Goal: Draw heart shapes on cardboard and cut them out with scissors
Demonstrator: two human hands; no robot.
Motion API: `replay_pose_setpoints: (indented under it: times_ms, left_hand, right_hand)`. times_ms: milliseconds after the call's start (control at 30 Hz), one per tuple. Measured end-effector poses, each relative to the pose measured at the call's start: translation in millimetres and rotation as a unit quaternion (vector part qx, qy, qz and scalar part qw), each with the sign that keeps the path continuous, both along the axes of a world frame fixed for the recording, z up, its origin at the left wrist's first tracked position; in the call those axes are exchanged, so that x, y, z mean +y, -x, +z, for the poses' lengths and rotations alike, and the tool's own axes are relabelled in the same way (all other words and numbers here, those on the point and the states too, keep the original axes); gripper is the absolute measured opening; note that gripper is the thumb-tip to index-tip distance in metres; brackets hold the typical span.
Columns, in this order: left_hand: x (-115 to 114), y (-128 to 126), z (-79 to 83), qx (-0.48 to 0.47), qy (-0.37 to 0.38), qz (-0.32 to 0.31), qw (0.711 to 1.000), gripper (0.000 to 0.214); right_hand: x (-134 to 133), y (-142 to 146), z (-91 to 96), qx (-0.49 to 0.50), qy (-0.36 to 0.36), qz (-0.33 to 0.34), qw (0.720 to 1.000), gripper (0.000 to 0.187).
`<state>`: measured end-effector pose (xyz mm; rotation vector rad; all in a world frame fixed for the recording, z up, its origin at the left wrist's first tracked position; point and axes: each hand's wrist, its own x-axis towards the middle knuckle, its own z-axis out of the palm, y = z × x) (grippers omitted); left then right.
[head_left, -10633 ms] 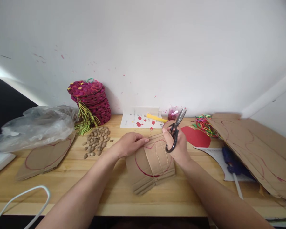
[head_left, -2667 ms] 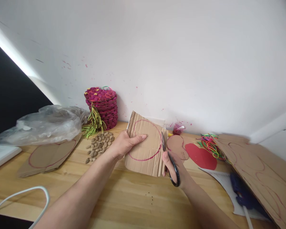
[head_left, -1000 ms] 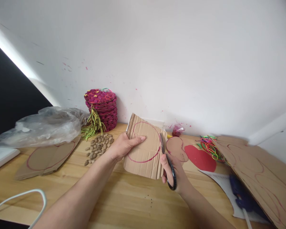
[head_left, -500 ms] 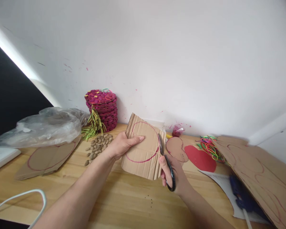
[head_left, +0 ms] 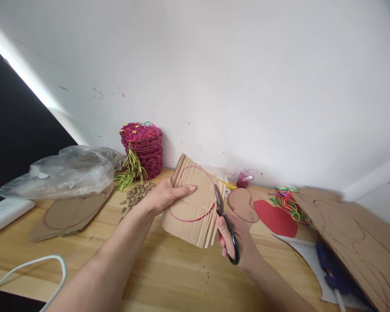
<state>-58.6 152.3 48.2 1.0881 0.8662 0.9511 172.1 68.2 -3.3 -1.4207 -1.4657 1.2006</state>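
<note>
My left hand (head_left: 170, 194) grips a piece of corrugated cardboard (head_left: 195, 203) by its left side, thumb on top and fingers underneath. A pink curved outline, partly under the thumb, is drawn on the cardboard. In my right hand (head_left: 234, 236) is a pair of black-handled scissors (head_left: 234, 251), thumb through one loop. Their blades meet the right edge of the cardboard, close to the drawn line. Beyond the scissors lie a heart-like cardboard cutout (head_left: 242, 203) with a dark outline and a red cutout (head_left: 276, 218).
Left are a plastic bag (head_left: 74, 169), outlined cardboard (head_left: 74, 212), a white power strip (head_left: 9, 214) and cable (head_left: 60, 264). Behind stand a purple round box (head_left: 146, 149), brown nuts or seeds (head_left: 134, 197) and a pink cup (head_left: 245, 178). Right are colourful cords (head_left: 287, 201), a blue tool (head_left: 331, 268) and large cardboard (head_left: 354, 229).
The view has shifted slightly, so the background sits a little further right. The cardboard has tilted slightly in my left hand, and the scissors remain at its right edge.
</note>
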Motion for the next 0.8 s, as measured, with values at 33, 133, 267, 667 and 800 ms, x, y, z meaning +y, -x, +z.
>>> replay_pose_setpoints:
  times_ms: [33,133,267,667,800]
  left_hand:
    - [0,1,0.3,0.002,0.000,0.002,1.000,0.056]
    - [1,2,1.3,0.003,0.005,0.011,1.000,0.056]
    - [1,3,2.7,-0.001,0.018,0.013,1.000,0.055]
    - [0,4,3.3,-0.001,0.012,-0.015,1.000,0.052]
    - [-1,4,0.6,0.015,0.017,-0.032,0.999,0.052]
  right_hand:
    - [0,0,-1.3,-0.002,-0.004,0.002,1.000,0.065]
    - [0,0,-4.0,-0.005,-0.004,0.005,1.000,0.063]
    - [-1,1,-2.9,-0.006,0.012,0.000,1.000,0.063]
    - [1,2,2.9,0.021,0.017,0.000,1.000,0.070]
    - [3,1,10.4,0.025,0.000,0.031,0.999,0.069]
